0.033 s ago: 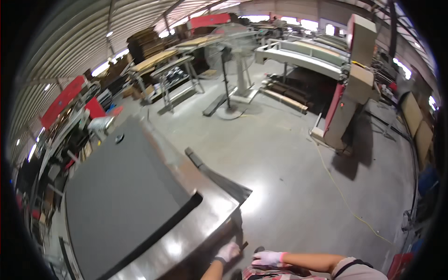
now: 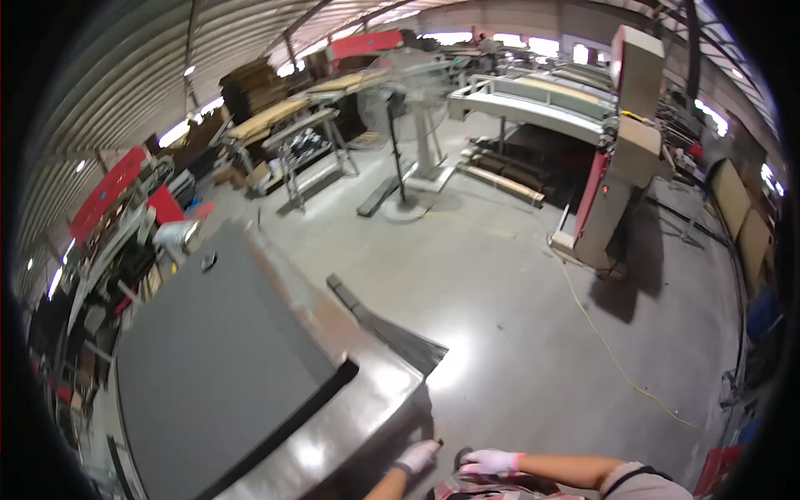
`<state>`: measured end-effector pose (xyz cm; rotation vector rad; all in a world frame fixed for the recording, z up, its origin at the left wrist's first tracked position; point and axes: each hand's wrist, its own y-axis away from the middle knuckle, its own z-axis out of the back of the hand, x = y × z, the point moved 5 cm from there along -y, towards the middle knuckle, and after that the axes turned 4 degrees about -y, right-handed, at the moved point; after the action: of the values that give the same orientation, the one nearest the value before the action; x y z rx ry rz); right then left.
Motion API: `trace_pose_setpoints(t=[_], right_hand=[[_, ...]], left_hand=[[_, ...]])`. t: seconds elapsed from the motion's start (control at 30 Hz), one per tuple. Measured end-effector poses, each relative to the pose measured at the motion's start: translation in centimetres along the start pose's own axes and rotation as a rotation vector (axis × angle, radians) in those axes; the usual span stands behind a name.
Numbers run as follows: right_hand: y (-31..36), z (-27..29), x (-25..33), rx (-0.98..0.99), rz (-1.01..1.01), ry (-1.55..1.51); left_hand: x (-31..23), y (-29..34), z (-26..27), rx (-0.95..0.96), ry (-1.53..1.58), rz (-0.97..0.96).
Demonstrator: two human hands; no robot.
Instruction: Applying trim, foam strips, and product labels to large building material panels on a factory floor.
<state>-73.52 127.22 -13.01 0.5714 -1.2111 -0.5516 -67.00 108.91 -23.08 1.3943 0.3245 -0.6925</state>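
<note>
My left hand [image 2: 418, 455], in a pale glove, is closed beside the front corner of a metal-edged table. The tip of a small dark object [image 2: 440, 442] pokes out past its fingers; its kind is too small to tell. My right hand [image 2: 493, 462], in a pale glove with a pink cuff, is held close before my body with fingers curled. A dark shape [image 2: 462, 457] shows at its fingertips, and I cannot tell whether it is held. On the table lies a large dark grey sheet [image 2: 225, 358] with a small round dark object [image 2: 208, 262] on it.
The shiny metal table edge [image 2: 379, 379] runs along my left. Dark strips [image 2: 392, 333] lie beside its corner. Farther off are a standing fan [image 2: 398, 158], a tall beige machine [image 2: 612, 192] and a workbench [image 2: 308, 150]. A yellow cord [image 2: 596, 329] crosses the floor on the right.
The view has shifted slightly, so the surroundings sit a little to the left. My left hand has moved slightly right and down, nearer my right hand.
</note>
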Motion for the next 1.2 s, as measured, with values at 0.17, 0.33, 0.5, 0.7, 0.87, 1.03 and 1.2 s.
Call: trace_pose_setpoints(t=[0.17,0.33,0.5,0.7,0.87,1.03,1.2], right_hand=[[11.6,12.2,-2.7,-0.461,-0.091,-0.481],[14.3,20.4,0.2,-0.436,0.324,-0.485],[8.6,33.8,0.5,-0.342,0.359,-0.133],[-0.6,45.6,3.2,-0.326,0.615,0.450],[-11.9,55.4,2.1,-0.458,0.527,0.415],[-21.3,66.0,7.9,-0.238,0.497,0.337],[-29.7,76.1,15.5,-0.079,0.562,0.320]], left_hand=[[-14.5,-0.7,-8.8,0.433,-0.254,-0.732],[-29.2,-5.6,-5.1,0.413,-0.938,-0.769],[-39.8,-10.4,3.3,0.233,-0.957,-0.701],[-47.5,-13.7,13.4,0.047,-0.844,-0.612],[-51.2,-18.3,22.8,-0.105,-0.651,-0.546],[-57.2,-20.9,35.4,-0.275,-0.541,-0.350],[-56.4,-28.8,48.1,-0.311,-0.571,-0.425]])
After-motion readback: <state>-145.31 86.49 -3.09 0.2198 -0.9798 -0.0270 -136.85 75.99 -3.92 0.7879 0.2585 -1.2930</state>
